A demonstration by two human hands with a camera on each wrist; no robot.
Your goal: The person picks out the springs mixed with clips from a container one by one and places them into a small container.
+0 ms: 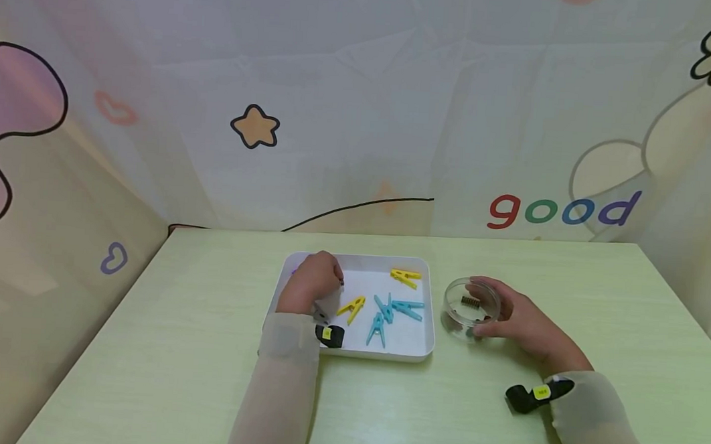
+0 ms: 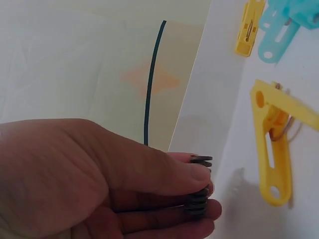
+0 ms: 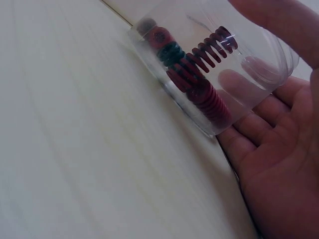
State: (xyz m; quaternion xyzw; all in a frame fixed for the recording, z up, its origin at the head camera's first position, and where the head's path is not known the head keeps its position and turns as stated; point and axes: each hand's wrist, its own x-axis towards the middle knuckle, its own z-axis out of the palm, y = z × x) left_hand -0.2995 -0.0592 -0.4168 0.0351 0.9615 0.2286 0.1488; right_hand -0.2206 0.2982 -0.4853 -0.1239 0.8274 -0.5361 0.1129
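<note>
Over the white tray [image 1: 409,342], my left hand [image 1: 311,281] pinches a dark coil spring [image 2: 197,205] between thumb and fingers. Two yellow clothespins, a nearer one [image 1: 351,308] and a farther one [image 1: 405,276], lie in the tray with several light-blue clothespins [image 1: 377,329]. To the right of the tray, my right hand [image 1: 528,321] grips a clear round jar [image 1: 456,301], thumb on one side and fingers on the other. Inside the jar are several coil springs, red ones [image 3: 212,105] and a dark green one [image 3: 171,55]. My left hand covers part of the tray's left side.
A pale wood-grain table [image 1: 204,348] carries the tray and jar. A printed cloth [image 1: 361,115] hangs behind it and at both sides. Black straps with yellow labels, the left strap [image 1: 333,336] and the right strap [image 1: 530,397], are at my wrists.
</note>
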